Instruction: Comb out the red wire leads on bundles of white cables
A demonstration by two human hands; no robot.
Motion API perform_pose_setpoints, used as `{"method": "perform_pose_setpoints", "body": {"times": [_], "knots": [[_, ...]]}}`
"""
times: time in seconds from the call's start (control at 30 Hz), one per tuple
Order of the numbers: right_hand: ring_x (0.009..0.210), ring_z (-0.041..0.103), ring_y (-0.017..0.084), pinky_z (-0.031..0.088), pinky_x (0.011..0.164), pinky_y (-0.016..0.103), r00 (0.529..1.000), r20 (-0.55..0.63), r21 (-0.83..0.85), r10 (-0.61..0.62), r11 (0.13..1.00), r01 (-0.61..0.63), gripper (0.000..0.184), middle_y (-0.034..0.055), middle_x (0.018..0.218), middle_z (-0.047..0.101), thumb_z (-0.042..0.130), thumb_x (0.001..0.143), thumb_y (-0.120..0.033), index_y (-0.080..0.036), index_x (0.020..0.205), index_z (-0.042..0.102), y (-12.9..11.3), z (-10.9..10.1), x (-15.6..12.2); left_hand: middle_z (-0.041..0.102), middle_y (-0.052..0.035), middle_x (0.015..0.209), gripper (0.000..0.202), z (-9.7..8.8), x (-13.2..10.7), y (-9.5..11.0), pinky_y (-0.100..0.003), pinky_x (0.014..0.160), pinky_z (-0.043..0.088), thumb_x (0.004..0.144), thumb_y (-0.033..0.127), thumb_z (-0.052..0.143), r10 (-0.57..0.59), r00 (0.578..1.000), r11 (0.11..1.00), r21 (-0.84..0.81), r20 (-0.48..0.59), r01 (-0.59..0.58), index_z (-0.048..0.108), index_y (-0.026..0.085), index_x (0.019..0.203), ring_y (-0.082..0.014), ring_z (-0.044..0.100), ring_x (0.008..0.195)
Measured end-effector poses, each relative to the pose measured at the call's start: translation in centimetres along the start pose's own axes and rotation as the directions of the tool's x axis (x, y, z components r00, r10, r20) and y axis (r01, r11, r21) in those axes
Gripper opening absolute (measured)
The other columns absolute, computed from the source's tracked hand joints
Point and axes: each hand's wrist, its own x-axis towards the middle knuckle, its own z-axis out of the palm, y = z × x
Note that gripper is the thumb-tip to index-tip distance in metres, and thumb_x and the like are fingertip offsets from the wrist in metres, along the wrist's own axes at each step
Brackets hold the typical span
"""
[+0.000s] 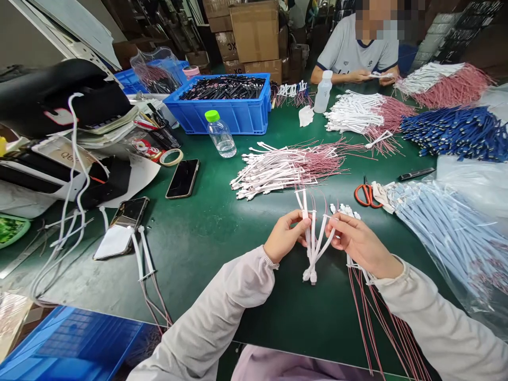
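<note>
White cables held above the green worktop, long axis running away from the person, plugs hanging toward them, left hand and right hand each pinching, blue crate of black cables beyond

One head-worn camera, looking forward and down over the near edge of a dark green rectangular work table. Close range on the near side: the person's pale-sleeved left hand and pale-sleeved right hand sit just past that edge, low centre, around thin white cable leads. The table runs away from the lens; a seated co-worker in a grey-white T-shirt shows well off, beyond its far side.
</note>
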Motion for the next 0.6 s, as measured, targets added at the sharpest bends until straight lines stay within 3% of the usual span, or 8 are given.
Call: {"method": "perform_pose_setpoints", "body": {"times": [0.13, 0.27, 0.43, 0.53, 0.6], "knots": [[0.048, 0.037, 0.01, 0.031, 0.045, 0.023, 0.996, -0.085, 0.063, -0.029, 0.997, 0.035, 0.032, -0.0042, 0.057, 0.041, 0.058, 0.085, -0.045, -0.02, 0.066, 0.054, -0.1, -0.1, -0.1, 0.058, -0.0012, 0.075, 0.04, 0.0, -0.2, 0.5, -0.019, 0.051, 0.045, 0.069, 0.044, 0.071, -0.028, 0.999, 0.999, -0.017, 0.029, 0.028, 0.064, 0.012, 0.092, -0.01, 0.059, 0.063], [0.052, 0.039, 0.01, 0.031, 0.044, 0.023, 0.988, -0.154, -0.033, -0.025, 0.999, 0.02, 0.028, -0.0026, 0.065, 0.046, 0.065, 0.08, -0.046, -0.019, 0.076, 0.062, 0.2, 0.2, -0.4, 0.058, -0.0002, 0.066, 0.036, 0.3, -0.3, 0.2, -0.019, 0.051, 0.044, 0.065, 0.041, 0.075, -0.005, 1.0, 1.0, -0.014, 0.025, 0.005, 0.059, 0.012, 0.081, -0.0098, 0.056, 0.061], [0.054, 0.037, 0.008, 0.032, 0.045, 0.02, 0.997, -0.07, -0.142, -0.027, 0.99, 0.017, 0.027, -0.0039, 0.067, 0.045, 0.072, 0.074, -0.043, -0.019, 0.079, 0.062, 0.4, 0.9, -0.6, 0.055, 0.0048, 0.061, 0.048, 0.5, -0.3, -0.3, -0.019, 0.05, 0.043, 0.06, 0.038, 0.08, 0.008, 1.0, 1.0, 0.01, 0.004, -0.008, 0.05, 0.016, 0.091, -0.0072, 0.051, 0.054], [0.055, 0.037, 0.008, 0.032, 0.046, 0.02, 0.999, -0.03, -0.163, -0.041, 0.986, 0.036, 0.027, -0.0039, 0.066, 0.044, 0.07, 0.077, -0.043, -0.018, 0.079, 0.061, 0.5, 1.0, -0.7, 0.055, 0.0059, 0.063, 0.055, 0.5, -0.4, -0.1, -0.02, 0.052, 0.044, 0.066, 0.041, 0.075, -0.055, 0.998, 0.997, -0.051, 0.006, 0.055, 0.047, 0.018, 0.108, -0.0076, 0.052, 0.056], [0.055, 0.036, 0.009, 0.031, 0.046, 0.02, 0.998, -0.032, -0.172, -0.053, 0.984, 0.047, 0.028, -0.0042, 0.065, 0.043, 0.07, 0.077, -0.043, -0.018, 0.079, 0.06, 0.6, 1.0, -0.7, 0.055, 0.0035, 0.07, 0.048, 0.4, -0.4, 0.0, -0.019, 0.054, 0.045, 0.071, 0.045, 0.07, -0.07, 0.997, 0.995, -0.071, 0.022, 0.071, 0.052, 0.017, 0.106, -0.0076, 0.053, 0.061]]}}
